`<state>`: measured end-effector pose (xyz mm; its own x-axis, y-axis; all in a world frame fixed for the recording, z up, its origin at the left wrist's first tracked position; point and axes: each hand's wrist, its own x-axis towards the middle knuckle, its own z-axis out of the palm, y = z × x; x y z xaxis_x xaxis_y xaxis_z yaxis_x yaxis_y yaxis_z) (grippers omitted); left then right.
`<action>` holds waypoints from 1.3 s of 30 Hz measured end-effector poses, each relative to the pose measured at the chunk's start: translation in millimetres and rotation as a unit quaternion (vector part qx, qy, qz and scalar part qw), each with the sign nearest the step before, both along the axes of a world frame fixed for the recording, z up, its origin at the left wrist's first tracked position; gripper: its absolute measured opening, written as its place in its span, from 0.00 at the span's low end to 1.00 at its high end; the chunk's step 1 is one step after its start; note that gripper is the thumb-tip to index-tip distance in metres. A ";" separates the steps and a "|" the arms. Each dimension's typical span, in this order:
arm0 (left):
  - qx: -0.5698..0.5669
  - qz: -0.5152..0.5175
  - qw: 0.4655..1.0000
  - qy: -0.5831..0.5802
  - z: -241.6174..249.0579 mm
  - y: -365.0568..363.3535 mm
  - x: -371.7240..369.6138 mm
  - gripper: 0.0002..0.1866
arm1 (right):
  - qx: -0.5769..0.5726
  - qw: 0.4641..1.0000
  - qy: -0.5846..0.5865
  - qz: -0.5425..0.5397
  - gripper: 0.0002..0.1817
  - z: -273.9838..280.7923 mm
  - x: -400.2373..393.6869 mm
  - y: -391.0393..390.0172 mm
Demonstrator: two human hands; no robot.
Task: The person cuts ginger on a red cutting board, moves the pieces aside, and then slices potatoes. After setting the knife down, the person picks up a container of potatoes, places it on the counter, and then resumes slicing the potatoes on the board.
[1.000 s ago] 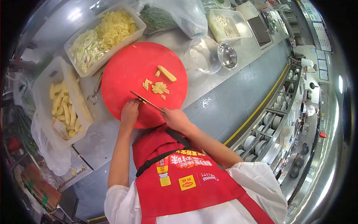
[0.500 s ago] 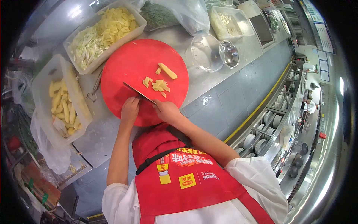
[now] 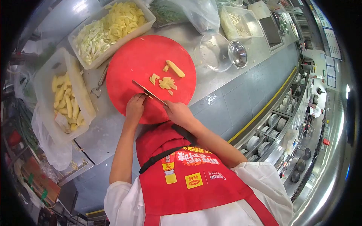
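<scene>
My right hand [image 3: 178, 113] grips the handle of a kitchen knife [image 3: 148, 90], its blade edge-down over the near part of a round red cutting board [image 3: 126, 62]. My left hand [image 3: 135, 107] rests on the board just left of the blade, fingers curled and pressed down. Between its fingertips and the knife shows a sliver of pale yellow vegetable [image 3: 150, 96]; the rest of that piece is hidden. Beyond the blade lie several small cut pieces [image 3: 166, 83]. A longer peeled stick [image 3: 175, 69] lies behind them, with a short chunk touching its left end.
To the left, a plastic tub [image 3: 87, 109] holds peeled yellow sticks, with a peeler [image 3: 98, 86] beside it. Another tub [image 3: 145, 28] of sliced vegetables stands behind the board. A clear bowl [image 3: 205, 62] and a metal bowl [image 3: 238, 54] sit at right, near the counter's edge.
The whole view has shifted, so the board and tubs appear slightly right and higher. The knife has slid a little towards me against the board. My left hand stays put on the board.
</scene>
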<state>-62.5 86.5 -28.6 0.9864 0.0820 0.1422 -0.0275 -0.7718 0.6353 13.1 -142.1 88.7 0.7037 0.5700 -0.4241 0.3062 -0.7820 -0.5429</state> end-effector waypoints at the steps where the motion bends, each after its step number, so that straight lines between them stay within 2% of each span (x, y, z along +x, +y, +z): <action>1: 0.002 -0.001 1.000 -0.004 -0.3 -0.2 -0.6 0.22 | -0.002 1.000 0.010 -0.009 0.18 0.8 -0.2 0.8; 10: -0.017 0.008 1.000 0.009 -3.4 0.2 -3.0 0.21 | 0.027 0.999 -0.024 0.005 0.18 -8.0 -0.6 -2.7; 28: -0.019 0.002 1.000 -0.002 0.8 1.3 0.7 0.18 | -0.006 0.999 0.026 -0.017 0.19 -5.8 -0.7 -1.1; 34: -0.014 0.003 1.000 -0.008 -10.0 1.0 -2.2 0.19 | -0.007 1.000 -0.023 0.013 0.18 -19.3 0.2 7.2; 39: -0.013 0.055 0.998 0.013 -1.5 -5.4 -1.3 0.16 | 0.021 0.999 -0.025 0.015 0.17 -29.8 18.2 22.9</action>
